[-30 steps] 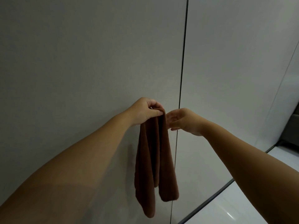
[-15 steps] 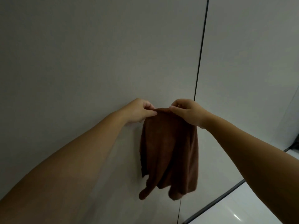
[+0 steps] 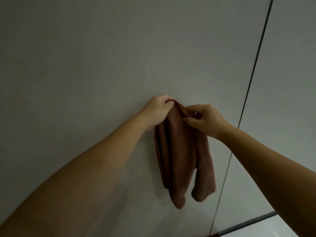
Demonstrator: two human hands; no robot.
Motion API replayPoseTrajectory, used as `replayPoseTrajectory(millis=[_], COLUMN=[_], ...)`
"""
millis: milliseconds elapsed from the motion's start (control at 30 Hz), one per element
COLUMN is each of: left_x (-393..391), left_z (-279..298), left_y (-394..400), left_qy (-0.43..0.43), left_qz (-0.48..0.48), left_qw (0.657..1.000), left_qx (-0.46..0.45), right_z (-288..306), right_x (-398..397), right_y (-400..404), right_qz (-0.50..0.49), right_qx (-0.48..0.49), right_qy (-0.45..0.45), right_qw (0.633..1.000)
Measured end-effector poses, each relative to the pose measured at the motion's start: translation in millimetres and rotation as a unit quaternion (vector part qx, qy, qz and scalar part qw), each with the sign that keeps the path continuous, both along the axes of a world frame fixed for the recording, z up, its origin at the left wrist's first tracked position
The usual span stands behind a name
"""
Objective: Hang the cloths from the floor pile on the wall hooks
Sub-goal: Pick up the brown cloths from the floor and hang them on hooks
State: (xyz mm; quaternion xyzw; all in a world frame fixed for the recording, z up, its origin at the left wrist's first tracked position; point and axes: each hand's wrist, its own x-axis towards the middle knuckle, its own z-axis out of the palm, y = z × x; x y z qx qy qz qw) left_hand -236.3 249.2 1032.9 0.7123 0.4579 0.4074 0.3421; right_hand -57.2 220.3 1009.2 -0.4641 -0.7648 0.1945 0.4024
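Against grey wall [image 3: 85,65], brown cloth [image 3: 177,156] pinched beneath both hands [image 3: 183,112].

Dim, flat light; soft shadows on wall [image 3: 85,65]; slight blur, wide-angle bending.

brown cloth [image 3: 181,151] against wall [image 3: 85,65], left hand [image 3: 158,111] and right hand [image 3: 205,119] pinching its top

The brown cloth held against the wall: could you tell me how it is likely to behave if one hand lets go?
The brown cloth looks floppy: it hangs in loose folds below the left hand and right hand. It seems light, since fingertip pinches carry it. It would probably sag or slide off unless it is caught on a hook, and none is clearly visible.
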Motion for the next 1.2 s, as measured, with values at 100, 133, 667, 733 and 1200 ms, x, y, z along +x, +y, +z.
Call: replayPoseTrajectory(millis=[100, 133, 667, 733, 1200], left_x=[-20, -27, -164, -180, -269], left_z=[12, 16, 50, 51, 79], left_y=[-19, -28, -282, -325, -638], left_qy=[0.062, 0.078, 0.199, 0.189, 0.198], left_qz=[0.071, 0.096, 0.457, 0.494, 0.635], left_qw=[0.994, 0.991, 0.866, 0.848, 0.746], left_qx=[0.046, 0.057, 0.036, 0.032, -0.034], right_z=[-3, -3, 18, 26, 81], right_x=[-24, -34, -232, -252, -413], right_y=[6, 7, -121, -147, -400], right_qz=[0.033, 0.052, 0.542, 0.576, 0.676], right_qx=[0.002, 0.001, -0.234, -0.253, -0.091], right_qy=[-0.001, 0.004, 0.127, 0.12, 0.034], right_qw=[0.999, 0.999, 0.797, 0.768, 0.731])
